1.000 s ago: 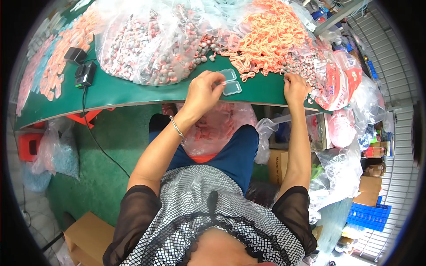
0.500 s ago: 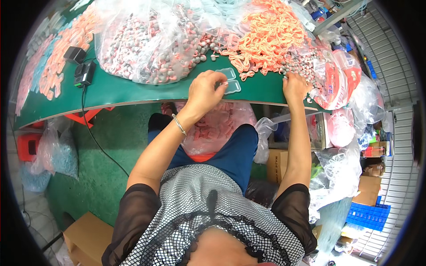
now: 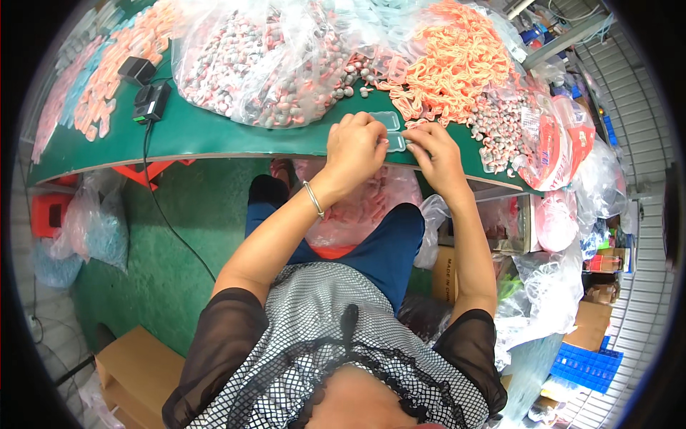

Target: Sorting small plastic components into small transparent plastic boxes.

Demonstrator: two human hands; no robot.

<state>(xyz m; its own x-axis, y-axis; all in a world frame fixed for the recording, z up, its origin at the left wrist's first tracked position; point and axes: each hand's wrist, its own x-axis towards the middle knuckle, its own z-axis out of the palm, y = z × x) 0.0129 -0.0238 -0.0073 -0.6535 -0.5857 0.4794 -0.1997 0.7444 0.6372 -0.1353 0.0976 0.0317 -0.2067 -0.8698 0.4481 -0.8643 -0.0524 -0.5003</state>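
Note:
A small clear plastic case (image 3: pixel 396 144) lies spread flat near the table's front edge, its other half (image 3: pixel 386 120) just beyond. My left hand (image 3: pixel 355 148) is closed at the case's left edge, thumb and fingertips pinched on it. From the right, my right hand (image 3: pixel 437 157) reaches the other edge of the case, its thumb and forefinger bent together; whatever they may hold is too small to make out. Farther back lie a heap of orange looped cords (image 3: pixel 457 61) and, to the right, a pile of small pink-and-grey knobbed pieces (image 3: pixel 494 121).
A big clear bag (image 3: pixel 261 71) of similar knobbed pieces fills the table's back middle. Rows of peach plastic pieces (image 3: pixel 107 79) lie at the left, beside black plug-in devices (image 3: pixel 151 102) with a cable. A red-and-clear bag (image 3: pixel 557 146) sits at the right end.
My right hand has come left from the pile of knobbed pieces to the case. My left hand stays at the case, and the view has shifted slightly.

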